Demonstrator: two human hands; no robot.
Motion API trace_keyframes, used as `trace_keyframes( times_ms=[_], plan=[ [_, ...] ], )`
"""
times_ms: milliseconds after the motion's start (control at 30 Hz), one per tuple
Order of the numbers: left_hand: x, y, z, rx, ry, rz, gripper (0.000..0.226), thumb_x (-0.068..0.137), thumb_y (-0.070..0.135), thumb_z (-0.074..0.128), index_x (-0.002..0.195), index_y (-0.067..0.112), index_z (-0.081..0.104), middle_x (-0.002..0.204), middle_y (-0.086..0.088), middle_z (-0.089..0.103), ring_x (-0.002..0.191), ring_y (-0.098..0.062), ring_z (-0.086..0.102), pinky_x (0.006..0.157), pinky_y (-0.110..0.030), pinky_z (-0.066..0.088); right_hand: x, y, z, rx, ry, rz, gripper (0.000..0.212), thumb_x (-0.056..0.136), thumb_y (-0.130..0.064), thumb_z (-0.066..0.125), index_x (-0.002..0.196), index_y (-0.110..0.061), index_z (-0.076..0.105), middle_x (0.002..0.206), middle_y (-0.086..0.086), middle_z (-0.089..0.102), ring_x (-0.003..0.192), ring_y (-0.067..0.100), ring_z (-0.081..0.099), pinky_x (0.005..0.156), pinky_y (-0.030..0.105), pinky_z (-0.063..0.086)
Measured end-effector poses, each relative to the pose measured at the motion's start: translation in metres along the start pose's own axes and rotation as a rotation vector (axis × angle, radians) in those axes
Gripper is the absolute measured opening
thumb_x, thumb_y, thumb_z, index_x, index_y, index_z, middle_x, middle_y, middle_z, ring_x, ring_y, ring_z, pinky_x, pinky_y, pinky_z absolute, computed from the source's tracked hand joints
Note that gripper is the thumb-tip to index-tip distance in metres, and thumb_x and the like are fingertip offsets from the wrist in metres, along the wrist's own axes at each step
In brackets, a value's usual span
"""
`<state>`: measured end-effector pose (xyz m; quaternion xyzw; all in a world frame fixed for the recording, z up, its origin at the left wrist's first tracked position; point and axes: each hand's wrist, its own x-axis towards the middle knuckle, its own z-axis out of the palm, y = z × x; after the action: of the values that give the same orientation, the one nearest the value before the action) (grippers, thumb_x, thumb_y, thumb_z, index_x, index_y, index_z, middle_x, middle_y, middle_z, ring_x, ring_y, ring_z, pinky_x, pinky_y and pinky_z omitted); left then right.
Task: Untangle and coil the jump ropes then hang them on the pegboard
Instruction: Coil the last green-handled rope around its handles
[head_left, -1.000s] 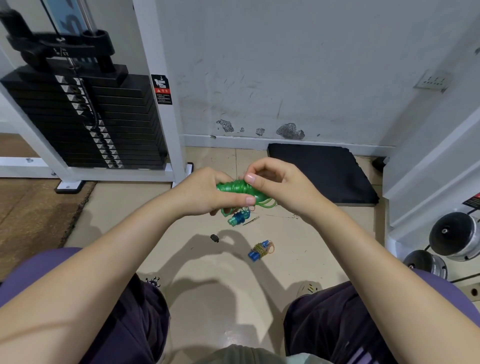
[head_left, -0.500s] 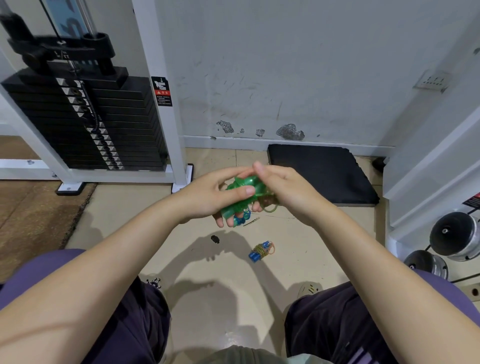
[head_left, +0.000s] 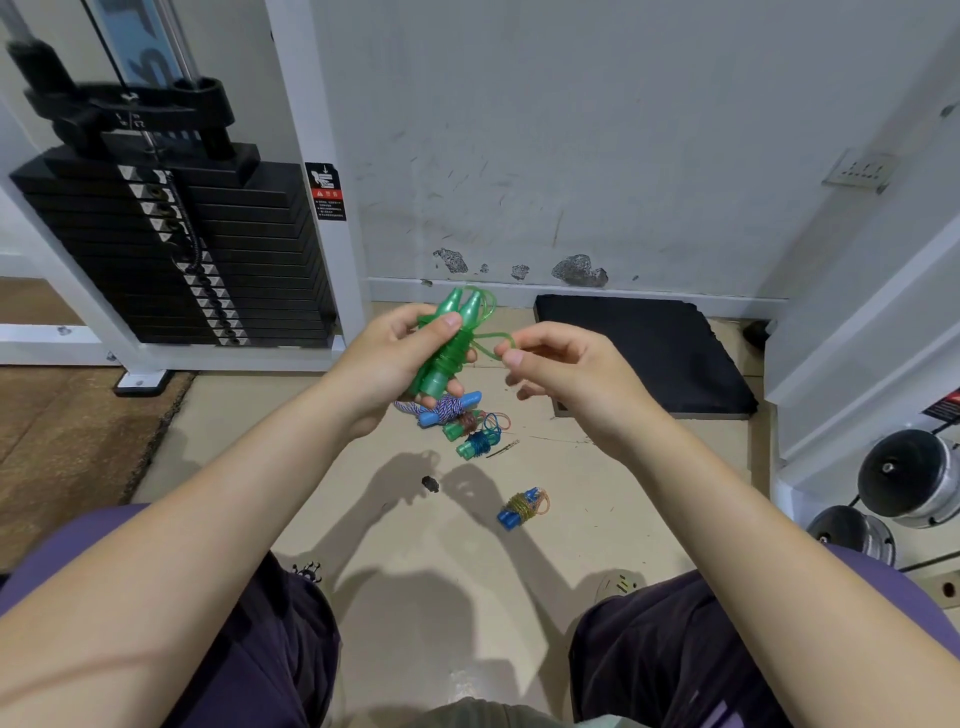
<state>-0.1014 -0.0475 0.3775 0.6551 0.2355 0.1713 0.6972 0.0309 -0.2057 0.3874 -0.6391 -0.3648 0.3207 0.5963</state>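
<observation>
Green jump rope (head_left: 451, 343) now stands nearly upright in the left hand (head_left: 395, 364), where half a second ago both hands covered it crosswise. The right hand (head_left: 561, 369) has pulled away to the right, pinching a loop of the green cord (head_left: 493, 343). On the floor beyond lie three more bundled ropes (head_left: 467, 423) and nearer, a blue-handled rope (head_left: 522, 510). A weight stack (head_left: 171, 249) stands far left, a black mat (head_left: 644, 353) far right. Left fingers wrap both handles, thumb on top.

A gym: weight stack (head_left: 171, 249), dumbbells (head_left: 906, 475), and floor mat (head_left: 644, 353).
</observation>
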Motion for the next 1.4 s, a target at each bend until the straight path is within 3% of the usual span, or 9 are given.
trace_keyframes(
  times_ms=[133,300,500,733,967,1167,1400],
  plan=[
    [0.004,-0.006,0.004,0.064,0.059,-0.022,0.026,0.098,0.036,0.059,0.118,0.019,0.058,0.084,-0.006,0.075,0.055,-0.020,0.066,0.042,-0.021,0.041,0.000,-0.001,0.004,-0.024,-0.032,-0.124,0.015,0.086,0.002,0.069,0.100,0.000,0.072,0.103,0.001,0.070,0.091,0.008,0.063,0.078,0.020,0.049],
    [0.007,-0.009,0.005,0.119,0.083,-0.060,0.028,0.097,0.039,0.060,0.114,0.016,0.061,0.079,-0.001,0.075,0.055,-0.019,0.067,0.041,-0.021,0.041,0.002,0.000,0.001,-0.034,-0.003,-0.148,0.014,0.089,0.000,0.066,0.099,-0.002,0.074,0.113,0.004,0.072,0.096,0.007,0.064,0.076,0.018,0.049],
    [0.005,-0.006,0.007,0.058,0.042,-0.064,0.028,0.098,0.037,0.059,0.119,0.019,0.061,0.083,-0.003,0.076,0.057,-0.019,0.068,0.042,-0.022,0.044,0.004,0.000,0.000,-0.015,-0.044,-0.128,0.015,0.091,-0.004,0.064,0.096,-0.014,0.074,0.110,-0.001,0.074,0.096,0.011,0.066,0.073,0.022,0.051],
    [-0.005,-0.004,0.017,-0.040,-0.040,-0.098,0.032,0.101,0.032,0.054,0.123,0.010,0.060,0.087,-0.008,0.073,0.057,-0.018,0.066,0.043,-0.021,0.045,0.006,-0.005,0.004,0.101,0.071,-0.128,0.016,0.092,-0.004,0.065,0.097,-0.010,0.051,0.077,0.009,0.067,0.071,0.021,0.067,0.059,0.026,0.049],
    [-0.004,0.000,0.016,-0.138,-0.066,-0.125,0.028,0.101,0.034,0.052,0.117,0.012,0.061,0.088,-0.007,0.075,0.058,-0.018,0.067,0.044,-0.022,0.047,0.008,-0.003,0.005,0.093,0.182,-0.138,0.010,0.089,-0.001,0.067,0.097,-0.006,0.065,0.077,0.010,0.070,0.062,0.021,0.068,0.053,0.027,0.051],
    [-0.005,0.001,0.014,-0.165,-0.139,-0.105,0.034,0.102,0.032,0.050,0.124,0.007,0.060,0.092,-0.009,0.073,0.060,-0.020,0.066,0.045,-0.022,0.047,0.008,-0.002,0.000,0.050,0.215,-0.116,0.014,0.085,0.001,0.071,0.098,-0.006,0.070,0.079,0.011,0.071,0.064,0.020,0.067,0.059,0.027,0.053],
    [-0.007,0.001,0.014,-0.190,-0.234,-0.101,0.038,0.102,0.032,0.049,0.129,0.007,0.057,0.093,-0.010,0.070,0.061,-0.021,0.064,0.044,-0.023,0.045,0.006,-0.004,0.000,0.040,0.219,-0.126,0.015,0.084,-0.001,0.072,0.093,-0.012,0.076,0.078,0.005,0.075,0.059,0.015,0.060,0.055,0.024,0.049]
  ],
)
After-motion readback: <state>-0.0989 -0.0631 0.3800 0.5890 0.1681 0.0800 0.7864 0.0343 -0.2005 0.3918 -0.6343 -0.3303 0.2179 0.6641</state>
